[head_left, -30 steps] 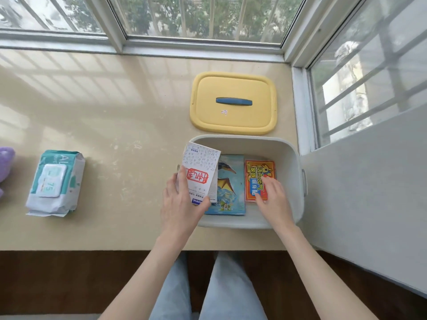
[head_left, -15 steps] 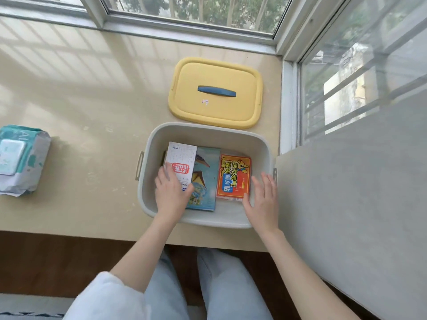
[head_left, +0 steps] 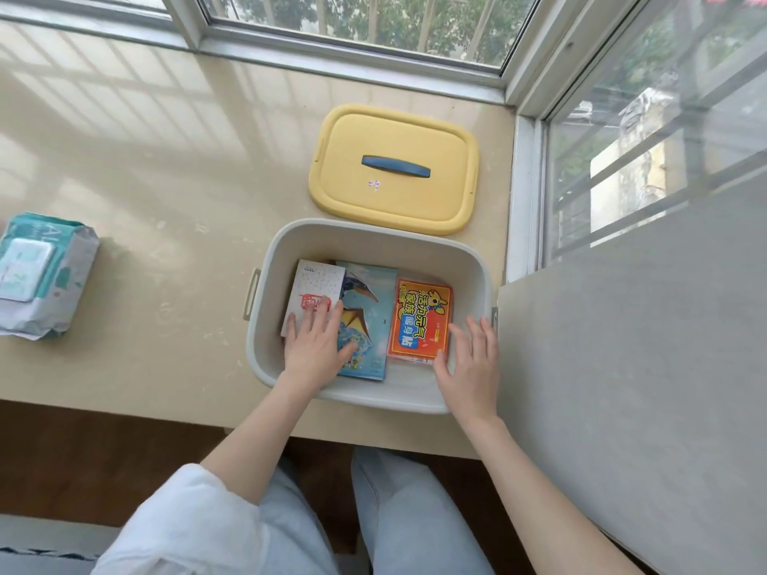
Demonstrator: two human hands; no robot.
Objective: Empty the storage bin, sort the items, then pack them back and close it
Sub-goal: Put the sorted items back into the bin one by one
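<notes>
worktop (head_left: pixel 166 193): beige ledge, carries everything. storage bin (head_left: pixel 373 244) sits at its near edge, both hands inside it, top uncovered. yellow lid (head_left: pixel 394 203) lies flat just beyond the bin, straight ahead of both hands; touching far rim or just shy of it, can't tell. lid's long axis runs L-R, same as the bin's. blue handle (head_left: pixel 396 166) faces up, also L-R.

wipes pack (head_left: pixel 45 280) is the only item out on the worktop. it's well off to the left of the left hand, long axis approx away from person, slightly tilted.

in bin, lying flat:
- blue dino book (head_left: pixel 369 325), partly under left palm
- red-orange pack (head_left: pixel 419 321), between the two hands
- white booklet (head_left: pixel 313 284), on book's left part, under left fingertips

left hand (head_left: pixel 315 346): fingers straight, flat, pressing booklet + book down, gripping nothing. right hand (head_left: pixel 473 363): fingers spread and straight, holds nothing, just right of red-orange pack by bin's right wall. contact w/ wall unclear.

est: packing phase, mostly done. key relation: wipes pack lies to the left, so left hand is nearer, if the pack belongs in the bin. prob has to go on top of the books. then the lid: pull straight back, axes already match, no rotation needed.
</notes>
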